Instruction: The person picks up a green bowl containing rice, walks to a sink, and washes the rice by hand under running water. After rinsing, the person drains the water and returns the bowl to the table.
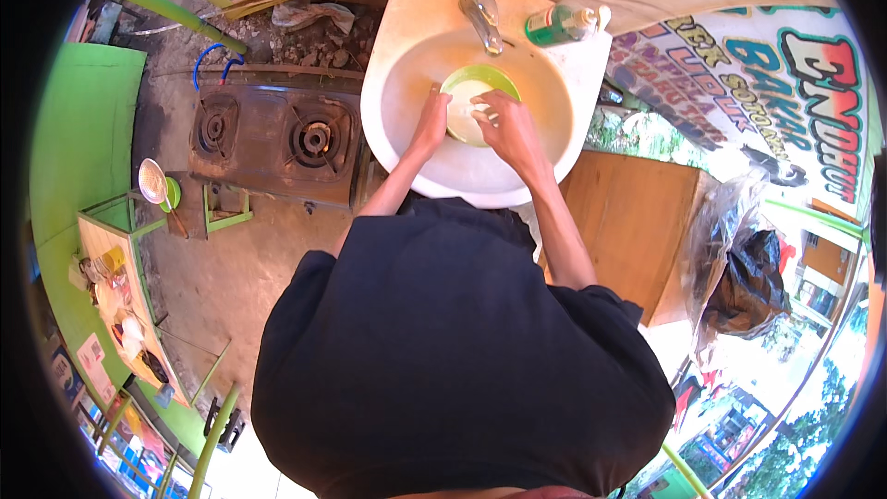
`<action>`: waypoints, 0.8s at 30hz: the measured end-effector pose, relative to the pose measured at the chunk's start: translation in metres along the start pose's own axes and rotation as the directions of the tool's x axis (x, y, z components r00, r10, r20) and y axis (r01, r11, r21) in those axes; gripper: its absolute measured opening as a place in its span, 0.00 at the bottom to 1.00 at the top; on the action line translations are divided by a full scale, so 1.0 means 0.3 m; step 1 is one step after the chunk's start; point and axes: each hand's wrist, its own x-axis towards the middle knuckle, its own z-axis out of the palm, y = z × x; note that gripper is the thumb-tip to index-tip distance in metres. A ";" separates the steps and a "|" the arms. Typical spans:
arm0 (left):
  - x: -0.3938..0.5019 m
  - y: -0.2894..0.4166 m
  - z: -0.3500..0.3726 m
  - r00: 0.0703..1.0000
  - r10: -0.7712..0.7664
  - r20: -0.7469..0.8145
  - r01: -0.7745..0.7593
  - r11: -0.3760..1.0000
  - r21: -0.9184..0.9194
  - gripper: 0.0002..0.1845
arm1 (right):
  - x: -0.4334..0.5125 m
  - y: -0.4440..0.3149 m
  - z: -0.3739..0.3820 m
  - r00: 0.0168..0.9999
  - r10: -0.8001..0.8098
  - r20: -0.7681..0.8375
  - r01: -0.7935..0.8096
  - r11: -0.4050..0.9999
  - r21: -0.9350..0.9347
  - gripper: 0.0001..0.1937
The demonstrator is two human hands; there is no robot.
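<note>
A lime-green bowl (493, 75) sits in the white oval washbasin (416, 152), below the metal faucet (483, 17). It holds a cloudy whitish liquid (463, 105). My left hand (433, 118) grips the bowl's left rim, thumb towards the inside. Over the bowl's right half, my right hand (511, 126) is bent with its fingertips above or in the whitish content. Something white shows at those fingertips, too small to tell what it is. A pump bottle of green liquid (554, 24) lies or leans at the basin's back right corner, as seen from above.
Left of the basin stands a two-burner gas stove (277, 142) with a blue hose (208, 59). A strainer (154, 180) rests farther left, near a cluttered shelf table (132, 305). At right are a wooden cabinet (624, 222), plastic bags (745, 277) and a lettered banner (755, 83).
</note>
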 end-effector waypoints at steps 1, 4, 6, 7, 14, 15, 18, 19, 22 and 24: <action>-0.008 -0.019 -0.014 1.000 0.014 -0.002 -0.014 0.999 0.044 0.25 | 0.008 -0.048 -0.026 0.999 0.034 -0.018 -0.033 0.999 0.028 0.11; -0.042 0.025 -0.022 1.000 -0.011 0.003 0.011 0.999 0.050 0.26 | 0.011 -0.133 -0.108 0.992 0.083 -0.090 -0.079 0.996 0.046 0.12; -0.047 0.056 -0.021 0.999 -0.038 0.012 0.038 0.999 0.018 0.25 | -0.001 0.011 -0.026 1.000 0.004 0.029 -0.001 0.992 -0.125 0.12; -0.047 0.045 -0.019 0.999 -0.049 0.012 0.049 0.999 -0.003 0.25 | -0.011 0.059 0.002 0.995 -0.024 0.100 0.045 0.977 -0.209 0.12; -0.068 0.055 -0.058 0.994 -0.100 0.033 0.099 0.995 0.021 0.34 | 0.016 0.011 -0.046 0.983 0.156 -0.095 -0.156 0.988 0.015 0.11; -0.063 0.023 -0.069 0.993 -0.118 0.030 0.116 0.991 0.062 0.36 | 0.004 0.051 -0.022 0.978 0.201 -0.051 -0.204 0.978 -0.041 0.11; -0.020 -0.025 -0.087 0.989 -0.150 -0.003 0.149 0.976 0.161 0.42 | 0.002 0.146 -0.026 0.913 0.402 0.065 -0.367 0.742 0.561 0.12; -0.040 0.007 -0.081 0.986 -0.163 -0.019 0.164 0.969 0.185 0.43 | -0.009 0.178 -0.032 0.894 0.445 0.054 -0.371 0.667 0.646 0.11; -0.062 0.090 -0.106 0.978 -0.205 -0.043 0.210 0.959 0.189 0.43 | -0.024 0.238 -0.050 0.850 0.522 0.077 -0.351 0.451 0.821 0.13; -0.060 0.104 -0.151 0.981 -0.189 -0.047 0.195 0.955 0.226 0.42 | -0.043 0.262 -0.045 0.840 0.539 0.055 -0.341 0.446 0.827 0.13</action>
